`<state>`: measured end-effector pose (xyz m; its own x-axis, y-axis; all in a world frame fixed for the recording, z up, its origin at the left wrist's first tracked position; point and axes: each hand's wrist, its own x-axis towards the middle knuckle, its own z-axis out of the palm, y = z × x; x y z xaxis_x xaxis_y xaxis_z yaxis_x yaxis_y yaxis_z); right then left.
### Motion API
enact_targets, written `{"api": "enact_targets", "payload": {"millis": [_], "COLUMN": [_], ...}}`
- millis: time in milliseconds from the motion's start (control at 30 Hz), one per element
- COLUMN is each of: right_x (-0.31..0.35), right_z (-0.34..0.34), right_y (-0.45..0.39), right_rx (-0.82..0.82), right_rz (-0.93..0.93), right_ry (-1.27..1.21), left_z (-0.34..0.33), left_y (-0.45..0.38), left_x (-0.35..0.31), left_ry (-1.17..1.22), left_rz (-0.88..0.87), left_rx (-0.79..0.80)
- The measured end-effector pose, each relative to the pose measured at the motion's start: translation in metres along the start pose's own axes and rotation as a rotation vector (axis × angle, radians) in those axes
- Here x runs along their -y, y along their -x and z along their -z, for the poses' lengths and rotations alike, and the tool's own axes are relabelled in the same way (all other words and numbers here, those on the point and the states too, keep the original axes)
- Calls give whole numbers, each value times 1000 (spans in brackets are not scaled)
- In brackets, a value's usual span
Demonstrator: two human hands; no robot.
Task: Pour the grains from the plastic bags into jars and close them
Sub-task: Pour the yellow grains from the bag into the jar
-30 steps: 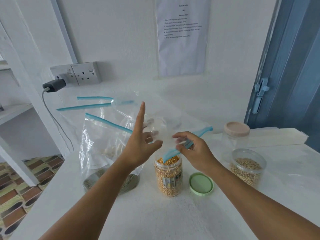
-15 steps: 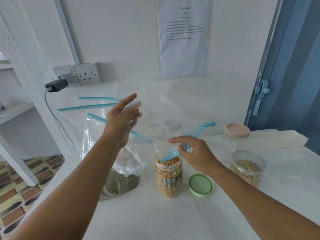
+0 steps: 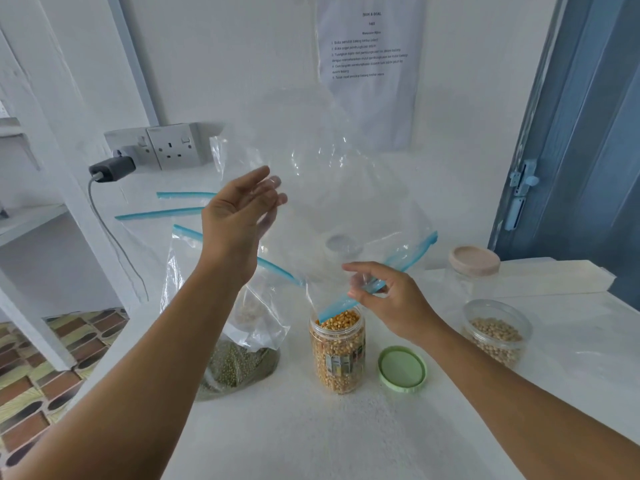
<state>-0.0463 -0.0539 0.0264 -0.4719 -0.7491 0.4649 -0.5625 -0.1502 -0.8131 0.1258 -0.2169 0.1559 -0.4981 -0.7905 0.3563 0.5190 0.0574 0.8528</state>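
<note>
At frame centre, the left hand [image 3: 239, 216] grips the upturned empty bag [image 3: 322, 188] high by its bottom, fingers curled round the clear plastic. Lower right, the right hand [image 3: 388, 299] pinches its blue zip edge [image 3: 349, 299] just over the open corn jar [image 3: 337, 355], filled to the brim with yellow kernels.

Left hand [image 3: 239, 216]: fingertips blurred behind clear empty zip bag [image 3: 329, 188]. White printed wall notice [image 3: 370, 60]: text illegible, top cropped. Blue door [image 3: 588, 133]: cut off right.
</note>
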Motion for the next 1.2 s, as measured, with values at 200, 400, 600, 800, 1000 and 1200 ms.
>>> {"api": "enact_targets", "payload": {"millis": [200,400,600,800,1000,1200], "right_x": [-2,-2,-5,-7,-6,-1], "right_z": [-1,-3,-1,-4,-6,-5], "right_y": [0,0,0,-2,-1,0], "right_rx": [-15,-27,-1,-19,13,-62], "right_rz": [-15,-28,-53,-62,-121,-148], "right_ry": [-23,-24,1,-63,-192,-285], "left_z": [-2,-3,1,3,-3,-3], "left_y": [-1,-2,-2,-3,-3,-3], "left_x": [2,5,11,16,14,14], "left_ry": [-56,-81,-158,-205,-185,-191], "left_rz": [-64,-76,-76,-121,-128,-108], "left_rx": [13,6,-12,-96,-60,-61]}}
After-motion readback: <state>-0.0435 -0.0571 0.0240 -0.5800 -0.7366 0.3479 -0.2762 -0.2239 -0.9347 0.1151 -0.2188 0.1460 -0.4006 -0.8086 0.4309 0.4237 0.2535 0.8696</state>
